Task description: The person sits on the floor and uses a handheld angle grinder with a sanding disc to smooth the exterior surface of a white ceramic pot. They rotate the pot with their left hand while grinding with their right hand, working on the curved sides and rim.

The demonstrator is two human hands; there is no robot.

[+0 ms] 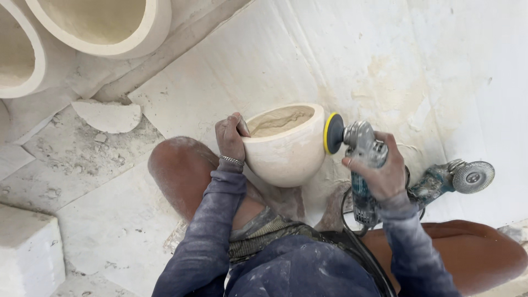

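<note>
Closest in, the right hand (379, 170) wraps its fingers tight around a dusty angle grinder (360, 159), its yellow-rimmed sanding disc (333, 133) right up against the side of the pale stone bowl (286, 146). The left hand (231, 137) clamps the bowl's rim, steadying it between the knees. Further out, a second grinder (451, 179) lies on the floor, with big hollowed stone vessels (99, 25) beyond.
</note>
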